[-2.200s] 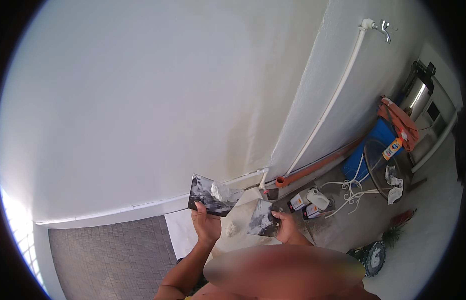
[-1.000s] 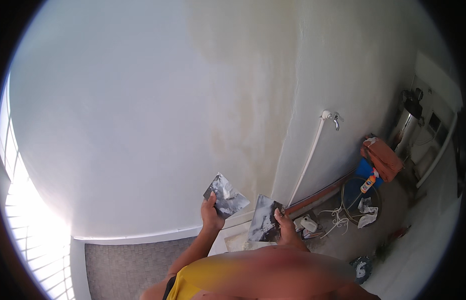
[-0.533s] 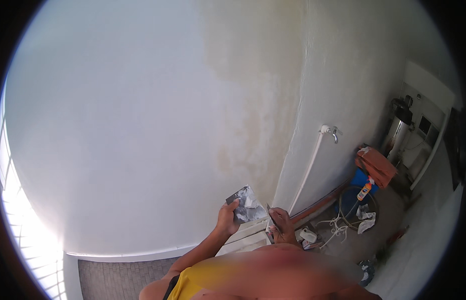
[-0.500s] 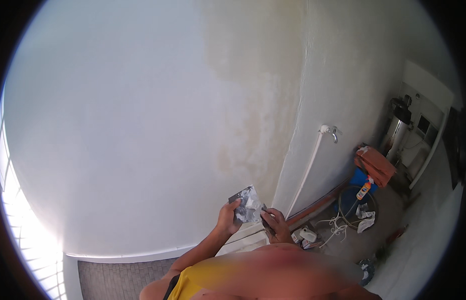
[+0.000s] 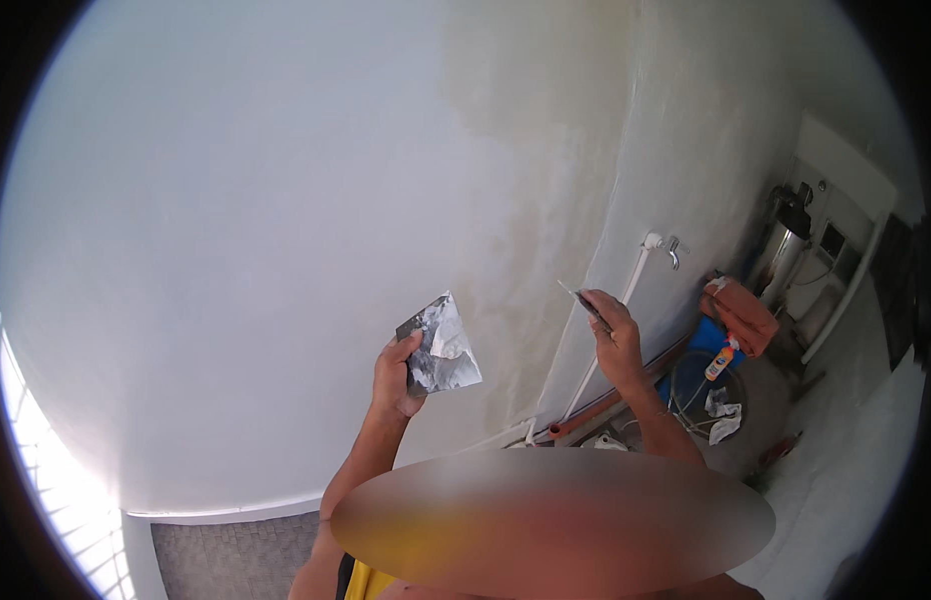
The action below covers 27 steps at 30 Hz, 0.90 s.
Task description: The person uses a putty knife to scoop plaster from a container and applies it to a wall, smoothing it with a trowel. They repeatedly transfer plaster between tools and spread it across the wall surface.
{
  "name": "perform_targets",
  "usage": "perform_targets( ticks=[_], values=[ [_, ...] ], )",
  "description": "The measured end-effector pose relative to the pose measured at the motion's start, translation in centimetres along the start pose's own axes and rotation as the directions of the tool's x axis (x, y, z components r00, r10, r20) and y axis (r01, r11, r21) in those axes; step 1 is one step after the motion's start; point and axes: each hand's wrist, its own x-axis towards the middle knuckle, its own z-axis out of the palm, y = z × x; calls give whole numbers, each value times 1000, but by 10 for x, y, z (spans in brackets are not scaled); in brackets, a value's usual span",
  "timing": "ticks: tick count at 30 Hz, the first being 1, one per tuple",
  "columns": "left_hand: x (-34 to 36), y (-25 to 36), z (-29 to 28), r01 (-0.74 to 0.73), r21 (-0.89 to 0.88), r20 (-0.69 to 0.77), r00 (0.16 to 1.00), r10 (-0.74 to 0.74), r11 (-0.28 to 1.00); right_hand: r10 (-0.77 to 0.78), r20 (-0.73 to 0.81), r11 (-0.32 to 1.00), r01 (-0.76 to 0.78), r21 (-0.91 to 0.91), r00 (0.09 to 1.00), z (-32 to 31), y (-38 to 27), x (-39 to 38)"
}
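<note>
My left hand [image 5: 393, 378] grips a square metal plate [image 5: 441, 345] smeared with white and grey putty, tilted up in front of the pale wall [image 5: 286, 200]. My right hand [image 5: 613, 335] is raised beside the wall corner and holds a putty knife [image 5: 582, 298] by its handle, its thin blade edge-on and pointing up-left toward the wall. The two hands are apart, with the plate left of the knife.
A white pipe [image 5: 626, 290] with a tap [image 5: 669, 247] runs down the right wall. Below right lie a blue bucket [image 5: 704, 365], an orange cloth [image 5: 741, 312], a small bottle [image 5: 722, 358], cables and rags. A metal cylinder [image 5: 781, 245] stands farther right. A bright window [image 5: 46, 480] is at the left.
My right hand has lifted the knife off the plate and moved up and right toward the wall corner. The view has tilted upward along the wall.
</note>
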Motion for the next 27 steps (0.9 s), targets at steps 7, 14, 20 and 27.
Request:
perform_targets(
  ticks=[7,14,20,27],
  values=[
    [-5,7,8,-46,0,-64,997,45,999,-735,-360,668,525,-527,575,-67,-35,392],
    [-26,-27,-45,-59,-108,-360,933,16,992,-770,-279,580,447,-681,573,-76,-58,554],
    [-60,-43,-96,-58,-193,-484,874,-43,979,-793,-160,480,440,-759,588,-35,13,476],
    [-33,-41,-92,-95,-207,-321,947,25,974,-524,-24,829,503,-244,851,-44,20,292]
  ],
)
